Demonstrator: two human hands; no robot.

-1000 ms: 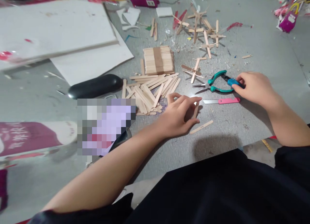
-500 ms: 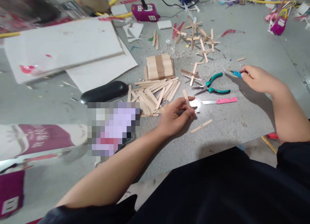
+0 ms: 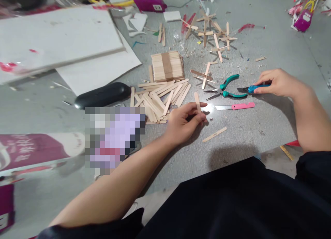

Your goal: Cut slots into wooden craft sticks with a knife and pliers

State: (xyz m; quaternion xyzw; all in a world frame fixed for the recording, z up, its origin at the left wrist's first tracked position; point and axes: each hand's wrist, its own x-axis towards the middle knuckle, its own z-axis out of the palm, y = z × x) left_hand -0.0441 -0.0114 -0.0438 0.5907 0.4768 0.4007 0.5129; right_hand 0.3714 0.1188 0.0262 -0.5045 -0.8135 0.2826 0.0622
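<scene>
Wooden stick (image 3: 197, 98) in the left grip (image 3: 183, 124), blue knife (image 3: 254, 89) in the right grip (image 3: 279, 83)

Left of centre in the frame, a black case (image 3: 103, 96) lies beside a heap of loose sticks (image 3: 156, 102), with a banded bundle (image 3: 168, 66) just above the heap. Near the centre, the left grip is closed on the wooden stick: its lower end sits between thumb and fingers, and the rest rises above them, leaning slightly left. Below and right of that grip, a notched stick (image 3: 214, 135) lies on the surface (image 3: 238, 135). Farther right come green-handled pliers (image 3: 222, 91), spread apart, with a pink knife (image 3: 241, 106) below them. At right, the right grip pinches the blue knife by its handle; the dark blade points left, near the pliers' handles.
</scene>
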